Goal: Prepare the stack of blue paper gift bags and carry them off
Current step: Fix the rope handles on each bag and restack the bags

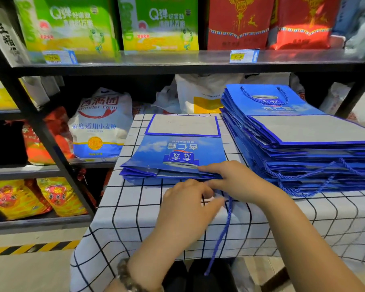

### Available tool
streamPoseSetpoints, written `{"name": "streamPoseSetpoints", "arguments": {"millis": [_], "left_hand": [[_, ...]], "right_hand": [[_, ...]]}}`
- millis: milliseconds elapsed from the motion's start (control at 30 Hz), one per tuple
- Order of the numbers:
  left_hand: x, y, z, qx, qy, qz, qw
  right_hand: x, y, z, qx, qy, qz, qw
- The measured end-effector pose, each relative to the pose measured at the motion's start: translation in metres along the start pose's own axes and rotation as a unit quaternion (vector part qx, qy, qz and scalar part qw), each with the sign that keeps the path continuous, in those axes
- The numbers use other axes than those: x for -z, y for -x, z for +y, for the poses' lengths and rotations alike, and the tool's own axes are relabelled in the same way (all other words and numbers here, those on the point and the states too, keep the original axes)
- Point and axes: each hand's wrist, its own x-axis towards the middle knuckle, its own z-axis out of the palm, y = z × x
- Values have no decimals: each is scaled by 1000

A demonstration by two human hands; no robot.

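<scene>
Stack of flat blue paper gift bags point(173, 157) lies mid-way across white black-gridded tablecloth point(135, 218), right hand point(234, 178) pinching its near edge, left hand point(188, 203) curled beside dangling blue twisted cord handle point(226, 228), grip too blurred to confirm.

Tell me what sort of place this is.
Most likely a grocery shop: the shelves carry price tags, with food packs above and a flour sack below. Blue gift bags are stacked on a checked table in front.
</scene>
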Motion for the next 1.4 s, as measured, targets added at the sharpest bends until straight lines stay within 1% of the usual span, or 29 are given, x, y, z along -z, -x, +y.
{"name": "streamPoseSetpoints", "arguments": {"millis": [67, 167, 200, 300, 367, 467, 500, 567, 700, 800, 867, 900, 933, 967, 1000, 1033, 1067, 1100, 1167, 1200, 1233, 1267, 1333, 1400], "left_hand": [[-9, 2, 8, -24, -84, 13, 996], [-24, 5, 15, -11, -124, 36, 992], [-27, 5, 17, -11, -125, 54, 991], [-25, 4, 16, -45, -109, 104, 988], [-19, 3, 12, -59, -98, 121, 986], [5, -2, 8, -32, -101, 135, 985], [13, -5, 3, -19, -97, 148, 984], [32, -10, -6, 9, -93, 145, 985], [68, -22, -25, 60, 23, 148, 987], [84, -35, -33, 67, 29, 120, 990], [88, -43, -33, 80, 79, 89, 990], [88, -47, -32, 83, 108, 67, 988], [87, -50, -30, 87, 129, 44, 987], [86, -53, -29, 92, 141, 24, 985], [85, -55, -28, 99, 145, 6, 984], [84, -57, -26, 110, 144, -14, 983], [83, -58, -25, 121, 144, -39, 981], [83, -58, -24, 129, 156, -65, 977], [82, -59, -25, 129, 202, -97, 966], [82, -59, -26, 122, 228, -99, 961], [80, -58, -27, 113, 255, -93, 956], [78, -57, -29, 108, 285, -79, 949], [74, -54, -33, 105, 343, -48, 932], [70, -49, -37, 110, 398, -29, 910]], "right_hand": [[1, -3, 2, -2, -5, 1, 1000], [3, -6, 4, -5, -23, 6, 1000], [3, -6, 5, -5, -32, 7, 999], [4, -5, 6, 0, -66, 9, 998], [3, -3, 6, 7, -88, 11, 996], [1, -1, 5, 13, -89, 11, 996], [0, -1, 5, 10, -82, 12, 997], [0, 1, 7, -1, -56, 11, 998], [0, 8, 14, -20, -44, -1, 999], [3, 17, 19, -22, -61, -10, 998], [4, 22, 23, -19, -106, -17, 994], [4, 25, 22, -13, -152, -3, 988], [4, 28, 17, 2, -203, 39, 978], [5, 30, 12, 24, -242, 109, 964], [6, 32, 4, 47, -274, 178, 944], [5, 33, -5, 62, -303, 221, 925], [4, 33, -16, 64, -325, 223, 917], [1, 31, -27, 59, -331, 189, 922], [-9, 23, -47, 42, -279, 77, 956], [-15, 17, -54, 38, -251, 44, 966], [-19, 10, -58, 36, -237, 40, 970], [-22, 3, -61, 30, -238, 55, 969], [-23, -9, -66, -2, -275, 85, 958], [-24, -19, -70, -32, -331, 86, 939]]}}
